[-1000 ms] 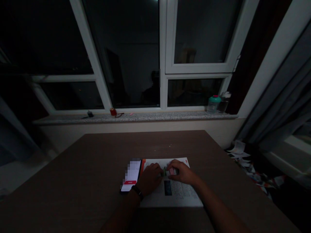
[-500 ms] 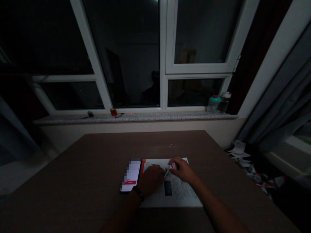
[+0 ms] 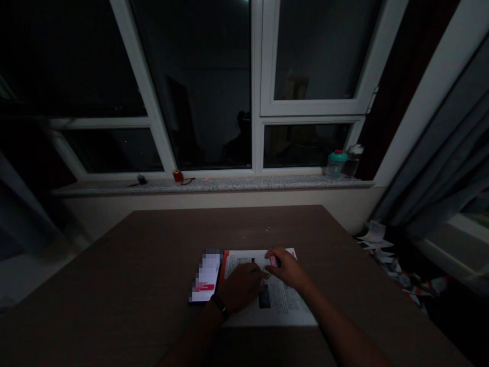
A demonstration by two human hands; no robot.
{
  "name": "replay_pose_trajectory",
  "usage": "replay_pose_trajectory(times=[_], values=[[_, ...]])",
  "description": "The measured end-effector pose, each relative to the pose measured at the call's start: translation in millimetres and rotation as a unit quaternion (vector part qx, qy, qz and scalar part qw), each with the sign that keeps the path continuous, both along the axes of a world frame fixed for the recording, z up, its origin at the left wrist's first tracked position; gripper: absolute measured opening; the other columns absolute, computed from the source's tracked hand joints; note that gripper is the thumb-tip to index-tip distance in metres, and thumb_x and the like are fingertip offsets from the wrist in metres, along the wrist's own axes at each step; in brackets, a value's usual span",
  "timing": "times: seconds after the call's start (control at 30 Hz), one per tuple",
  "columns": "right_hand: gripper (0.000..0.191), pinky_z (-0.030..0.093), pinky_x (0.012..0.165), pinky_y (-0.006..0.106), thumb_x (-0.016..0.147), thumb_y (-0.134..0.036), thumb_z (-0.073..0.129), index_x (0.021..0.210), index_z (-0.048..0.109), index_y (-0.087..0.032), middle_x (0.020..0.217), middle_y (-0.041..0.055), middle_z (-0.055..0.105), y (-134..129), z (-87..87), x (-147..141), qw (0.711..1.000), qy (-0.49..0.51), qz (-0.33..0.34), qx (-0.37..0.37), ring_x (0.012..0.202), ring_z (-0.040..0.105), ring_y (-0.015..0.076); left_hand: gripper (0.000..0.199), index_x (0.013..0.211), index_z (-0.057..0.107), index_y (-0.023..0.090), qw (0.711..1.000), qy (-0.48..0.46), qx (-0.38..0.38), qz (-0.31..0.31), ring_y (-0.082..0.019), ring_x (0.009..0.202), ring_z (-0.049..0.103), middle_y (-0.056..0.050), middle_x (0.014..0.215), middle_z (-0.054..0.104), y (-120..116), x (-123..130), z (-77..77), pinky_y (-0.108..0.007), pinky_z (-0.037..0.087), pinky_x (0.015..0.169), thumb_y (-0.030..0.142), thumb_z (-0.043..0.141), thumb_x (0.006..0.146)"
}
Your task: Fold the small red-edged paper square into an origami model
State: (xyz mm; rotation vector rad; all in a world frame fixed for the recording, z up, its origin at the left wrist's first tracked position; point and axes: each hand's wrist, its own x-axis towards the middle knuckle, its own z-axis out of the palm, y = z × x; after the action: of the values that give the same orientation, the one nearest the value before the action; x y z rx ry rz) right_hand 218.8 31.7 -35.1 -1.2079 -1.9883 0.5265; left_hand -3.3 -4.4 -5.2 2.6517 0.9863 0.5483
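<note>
Paper (image 3: 282,303), printed and lying flat on the brown table (image 3: 153,250), with both hands in over it! Taking clock directions from its middle, the right hand (image 3: 288,267) sits towards one o'clock, thumb and fingers curled round a pink piece (image 3: 273,261) and gripping it, right there at twelve. Across at nine, the left hand (image 3: 241,288), fingers bent, dark band (image 3: 219,306) round the wrist! Its fingertips meet a small green-and-white scrap (image 3: 266,276); pinching or merely pressing, I cannot tell, it's dim in there. That scrap sits between the hands, at seven o'clock from the pink piece. Farther out at nine, the phone (image 3: 209,275), screen lit, just beside the paper! And up at one, on the window sill (image 3: 237,184), a teal-lidded bottle (image 3: 336,164) stands upright.
</note>
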Motion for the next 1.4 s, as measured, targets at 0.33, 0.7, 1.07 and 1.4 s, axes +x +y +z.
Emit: replay_pose_trajectory(times=[0.33,0.7,1.07,1.4], values=[[0.008,0.044,0.082,0.032,0.089,-0.021,0.056,0.09,0.064,-0.021,0.091,0.0045,0.064,0.9,5.5,3.3,0.997,0.045,-0.007,0.064,0.092,0.059,0.0203,0.032,0.127,0.056,0.027,0.999,0.01,0.003,0.039,-0.021,0.109,0.054,-0.004,0.118,0.058,2.2,0.7,-1.0,-0.037,0.043,0.097,0.024,0.058,0.095],[0.018,0.047,0.083,0.03,0.087,-0.016,0.055,0.097,0.067,-0.024,0.094,0.0027,0.069,-7.1,10.3,-1.9,0.994,0.024,0.103,0.038,0.09,0.063,0.0175,0.044,0.133,0.049,0.027,0.997,0.033,0.012,0.068,-0.025,0.114,0.051,-0.006,0.126,0.055,2.7,-0.6,-6.9,-0.04,0.041,0.099,0.026,0.063,0.091],[0.03,0.046,0.093,0.035,0.08,-0.014,0.064,0.108,0.066,-0.025,0.103,0.0042,0.068,-3.1,4.9,1.5,0.994,0.008,0.105,0.005,0.102,0.061,0.0206,0.037,0.126,0.052,0.022,0.998,0.001,-0.021,0.059,-0.025,0.119,0.052,-0.006,0.129,0.058,-0.4,-0.7,-4.2,-0.042,0.038,0.105,0.029,0.064,0.091],[0.032,0.045,0.094,0.037,0.079,-0.012,0.065,0.109,0.065,-0.025,0.106,0.0049,0.068,-3.0,2.7,-1.1,0.996,-0.005,0.086,0.013,0.106,0.059,0.0222,0.023,0.111,0.065,0.026,1.0,0.006,0.001,0.01,-0.027,0.12,0.05,-0.005,0.128,0.057,0.6,-2.8,-3.9,-0.046,0.039,0.104,0.03,0.068,0.089]])
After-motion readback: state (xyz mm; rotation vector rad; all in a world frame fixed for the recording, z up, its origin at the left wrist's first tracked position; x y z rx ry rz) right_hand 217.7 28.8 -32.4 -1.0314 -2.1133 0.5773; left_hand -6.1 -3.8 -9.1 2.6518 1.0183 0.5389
